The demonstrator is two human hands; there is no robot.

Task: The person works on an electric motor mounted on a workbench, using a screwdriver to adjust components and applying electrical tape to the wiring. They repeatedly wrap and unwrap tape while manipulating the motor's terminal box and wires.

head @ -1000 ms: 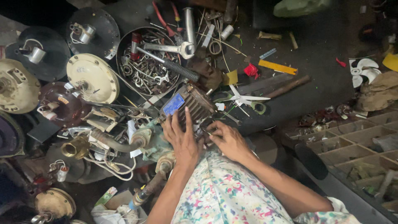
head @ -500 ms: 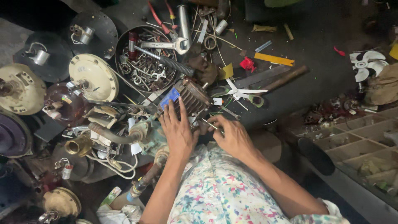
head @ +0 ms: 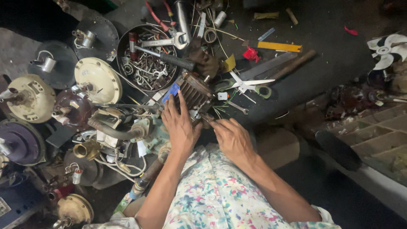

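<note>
Two hands meet at centre frame on a small ribbed motor block (head: pixel 193 91) with a blue tag at its left end. My left hand (head: pixel 180 127) lies flat over its near side, fingers spread wide, pinning it. My right hand (head: pixel 231 138) is narrowed to a pinch on a thin tool whose tip touches the block's lower right edge; what kind of tool, I cannot tell. To work well, I judge, I should press down steadily and keep the tip clear of the scissors (head: pixel 246 85) just right.
</note>
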